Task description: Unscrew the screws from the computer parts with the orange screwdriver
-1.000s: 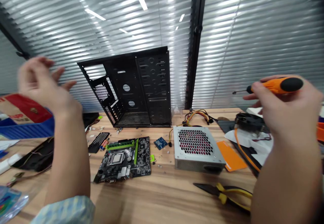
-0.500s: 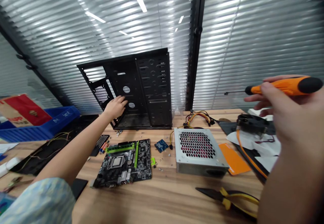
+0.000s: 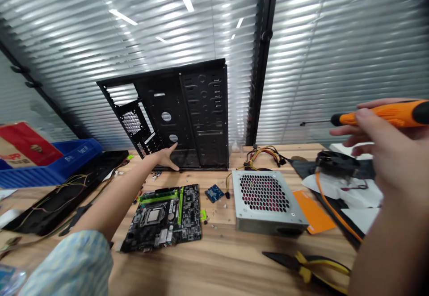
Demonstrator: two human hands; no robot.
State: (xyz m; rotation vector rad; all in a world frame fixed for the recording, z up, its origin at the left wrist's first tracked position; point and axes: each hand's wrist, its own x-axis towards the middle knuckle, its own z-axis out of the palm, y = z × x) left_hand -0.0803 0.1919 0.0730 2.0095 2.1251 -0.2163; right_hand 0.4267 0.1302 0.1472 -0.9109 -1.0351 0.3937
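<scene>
The big computer case (image 3: 187,113) stood on the table (image 3: 228,264) in front of the shiny blinds (image 3: 161,32). It was black, like an open box, with two round holes, a patch full of tiny holes, and a big gap near its top left. The left hand (image 3: 164,156) was at its low front edge, thumb and one finger spread; I could not tell if it gripped. The right hand (image 3: 390,148) pinched an orange and black screwdriver (image 3: 392,114), its thin tip pointing left.
</scene>
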